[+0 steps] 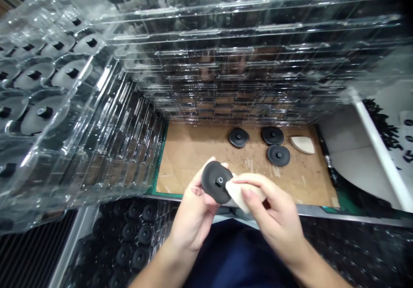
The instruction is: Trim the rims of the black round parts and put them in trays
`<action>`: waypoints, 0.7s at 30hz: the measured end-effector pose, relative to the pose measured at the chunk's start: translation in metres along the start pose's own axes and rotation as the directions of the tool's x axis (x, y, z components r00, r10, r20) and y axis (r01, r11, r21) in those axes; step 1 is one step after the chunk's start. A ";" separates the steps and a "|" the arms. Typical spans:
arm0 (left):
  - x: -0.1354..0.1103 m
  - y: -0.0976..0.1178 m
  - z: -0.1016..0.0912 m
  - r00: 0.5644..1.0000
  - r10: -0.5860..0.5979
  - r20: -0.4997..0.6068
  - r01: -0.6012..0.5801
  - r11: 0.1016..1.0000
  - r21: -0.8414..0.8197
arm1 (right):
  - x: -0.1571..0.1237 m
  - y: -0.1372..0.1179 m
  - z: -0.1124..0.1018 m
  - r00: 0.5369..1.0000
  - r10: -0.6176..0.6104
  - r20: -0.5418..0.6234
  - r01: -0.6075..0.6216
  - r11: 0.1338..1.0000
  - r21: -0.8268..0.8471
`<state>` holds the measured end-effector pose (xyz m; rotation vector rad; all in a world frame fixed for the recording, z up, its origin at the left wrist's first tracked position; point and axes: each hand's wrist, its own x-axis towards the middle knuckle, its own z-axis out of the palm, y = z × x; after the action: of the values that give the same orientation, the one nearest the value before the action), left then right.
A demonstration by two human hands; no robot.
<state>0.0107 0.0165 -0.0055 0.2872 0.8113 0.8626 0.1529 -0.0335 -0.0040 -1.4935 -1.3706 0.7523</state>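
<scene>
My left hand [196,206] grips a black round disc [211,180] by its edge, its short central stub facing up toward me. Between the fingers and thumb of my right hand [274,210] is a cream-white wedge-shaped pad [240,195]. The tip of the pad touches the disc's face just right of the stub, or lies very close to it. Beyond my hands, similar discs lie on the cardboard [190,150]: one black disc [238,138] by itself, and a pair with the nearer disc [278,155] to the right. Another cream pad [302,144] rests beside them.
Tall stacks of clear plastic trays [226,60] wall in the back. More trays [74,81] on the left hold similar discs. Below the bench edge [322,212], a tray of black discs [129,232] sits at lower left. A white panel [380,150] stands on the right.
</scene>
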 end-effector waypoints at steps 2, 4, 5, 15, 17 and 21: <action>0.003 -0.004 -0.001 1.000 -0.009 -0.023 0.009 1.000 -0.011 | 0.001 0.012 -0.005 0.991 0.100 -0.084 -0.102 0.995 -0.018; 0.004 -0.006 -0.001 0.999 -0.034 -0.004 0.034 0.999 -0.022 | 0.006 0.016 -0.010 0.975 0.162 -0.153 -0.170 0.985 -0.041; 0.004 -0.007 0.000 0.999 -0.045 0.009 0.045 0.999 -0.027 | 0.009 0.014 -0.012 0.969 0.163 -0.183 -0.176 0.983 -0.057; -0.004 -0.004 0.001 0.996 -0.075 -0.046 0.077 0.996 0.053 | 0.025 -0.035 -0.001 0.909 -0.214 0.357 0.255 0.964 -0.072; -0.004 -0.005 0.004 0.996 -0.080 -0.025 0.082 0.995 0.060 | 0.029 -0.035 0.003 0.934 -0.234 0.272 0.277 0.952 -0.133; -0.003 -0.006 0.004 0.992 -0.125 0.020 0.123 0.990 0.066 | 0.028 -0.034 0.003 0.928 -0.335 0.163 0.360 0.919 -0.163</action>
<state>0.0161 0.0101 -0.0044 0.2999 0.8269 0.7161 0.1425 -0.0082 0.0301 -1.3057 -1.7934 0.5100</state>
